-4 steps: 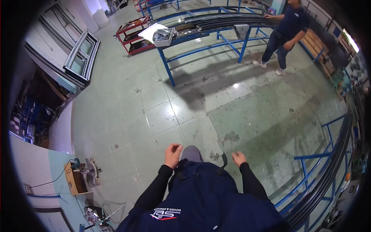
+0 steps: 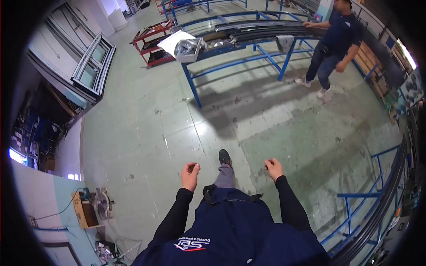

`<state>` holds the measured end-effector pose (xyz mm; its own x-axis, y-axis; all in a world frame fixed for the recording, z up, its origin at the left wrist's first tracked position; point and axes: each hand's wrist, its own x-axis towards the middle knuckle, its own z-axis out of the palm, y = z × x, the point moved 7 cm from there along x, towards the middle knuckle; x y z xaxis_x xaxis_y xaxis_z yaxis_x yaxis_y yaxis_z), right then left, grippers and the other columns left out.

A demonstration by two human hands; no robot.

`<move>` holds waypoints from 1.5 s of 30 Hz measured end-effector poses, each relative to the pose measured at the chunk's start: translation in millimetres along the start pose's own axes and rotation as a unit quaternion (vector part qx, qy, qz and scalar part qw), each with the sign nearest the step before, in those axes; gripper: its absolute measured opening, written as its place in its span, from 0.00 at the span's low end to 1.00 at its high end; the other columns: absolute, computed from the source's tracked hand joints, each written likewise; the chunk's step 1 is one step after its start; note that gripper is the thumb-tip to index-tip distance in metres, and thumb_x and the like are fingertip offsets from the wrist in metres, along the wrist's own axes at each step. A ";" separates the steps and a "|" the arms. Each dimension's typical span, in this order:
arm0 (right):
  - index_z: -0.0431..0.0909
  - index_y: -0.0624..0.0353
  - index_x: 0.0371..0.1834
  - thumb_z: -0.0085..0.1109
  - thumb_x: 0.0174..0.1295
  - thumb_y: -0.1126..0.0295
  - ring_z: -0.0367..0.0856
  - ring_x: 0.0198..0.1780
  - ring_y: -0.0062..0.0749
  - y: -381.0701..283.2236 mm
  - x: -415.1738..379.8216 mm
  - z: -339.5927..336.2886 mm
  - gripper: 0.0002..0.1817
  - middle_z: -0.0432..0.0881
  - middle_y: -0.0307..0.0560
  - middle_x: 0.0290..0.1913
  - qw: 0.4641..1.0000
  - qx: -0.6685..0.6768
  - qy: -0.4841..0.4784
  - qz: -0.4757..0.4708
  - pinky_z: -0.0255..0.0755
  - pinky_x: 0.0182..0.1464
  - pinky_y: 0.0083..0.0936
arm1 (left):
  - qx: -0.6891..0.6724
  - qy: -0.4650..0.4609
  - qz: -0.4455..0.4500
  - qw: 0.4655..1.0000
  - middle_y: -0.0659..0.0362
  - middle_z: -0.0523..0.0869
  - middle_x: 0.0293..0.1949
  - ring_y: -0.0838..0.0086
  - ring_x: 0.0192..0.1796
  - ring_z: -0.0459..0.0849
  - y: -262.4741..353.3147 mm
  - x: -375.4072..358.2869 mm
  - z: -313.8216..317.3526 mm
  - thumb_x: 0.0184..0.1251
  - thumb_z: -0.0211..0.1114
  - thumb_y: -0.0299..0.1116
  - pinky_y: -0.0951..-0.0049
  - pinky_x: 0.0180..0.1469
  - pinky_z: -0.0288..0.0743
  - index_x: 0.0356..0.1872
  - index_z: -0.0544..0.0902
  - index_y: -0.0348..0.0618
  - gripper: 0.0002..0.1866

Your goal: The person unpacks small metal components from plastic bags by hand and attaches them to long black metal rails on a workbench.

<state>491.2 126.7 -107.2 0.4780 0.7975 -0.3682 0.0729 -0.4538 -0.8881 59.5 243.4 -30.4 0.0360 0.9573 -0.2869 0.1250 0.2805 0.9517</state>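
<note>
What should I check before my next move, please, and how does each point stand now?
1. Left hand free: ok, loosely curled with nothing visible in the grip.
2. Right hand free: ok, likewise, and well apart from the left.
3. Co-worker out of arm's reach: ok, standing beyond the table, ahead and to the right.
4. Bars untouched: not ok, the co-worker's hand seems to rest on them.
5. Tray steady: cannot tell, it sits at the table's near left corner.
6. Floor dry: cannot tell, it is glossy and marked.
</note>
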 end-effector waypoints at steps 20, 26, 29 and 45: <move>0.87 0.61 0.42 0.55 0.70 0.50 0.87 0.46 0.59 84.0 404.9 -76.1 0.23 0.88 0.62 0.41 0.874 -0.400 -0.168 0.219 0.78 0.47 0.53 | 0.217 0.388 0.069 0.893 0.43 0.91 0.50 0.52 0.55 0.89 328.9 724.0 87.2 0.59 0.80 0.49 0.57 0.62 0.79 0.63 0.74 0.35 0.39; 0.85 0.65 0.44 0.61 0.68 0.48 0.87 0.48 0.59 -98.7 756.5 -28.0 0.25 0.89 0.61 0.42 0.942 -0.302 -0.138 0.057 0.78 0.50 0.47 | 0.200 0.396 -0.009 0.896 0.46 0.91 0.49 0.59 0.54 0.89 322.2 755.6 92.3 0.61 0.80 0.43 0.61 0.58 0.80 0.62 0.75 0.34 0.34; 0.81 0.61 0.39 0.65 0.72 0.60 0.80 0.34 0.23 -326.8 844.3 21.5 0.14 0.83 0.40 0.30 0.959 -0.234 -0.124 -0.098 0.74 0.40 0.27 | 0.009 0.387 0.068 0.920 0.52 0.90 0.49 0.68 0.52 0.88 304.8 768.8 86.0 0.70 0.74 0.36 0.68 0.55 0.81 0.60 0.77 0.33 0.24; 0.72 0.62 0.70 0.65 0.74 0.69 0.84 0.52 0.24 -665.1 890.7 211.2 0.24 0.84 0.45 0.59 0.876 0.328 -0.354 0.019 0.81 0.54 0.26 | -0.415 -0.028 -0.013 0.909 0.59 0.86 0.56 0.69 0.55 0.88 447.6 918.3 334.3 0.81 0.63 0.35 0.58 0.55 0.86 0.65 0.71 0.50 0.17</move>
<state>683.6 1222.8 97.4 -0.2101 0.9389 -0.2727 -0.5610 -0.3442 -0.7528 479.8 1224.6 95.5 0.0979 0.9509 -0.2936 -0.6631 0.2823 0.6932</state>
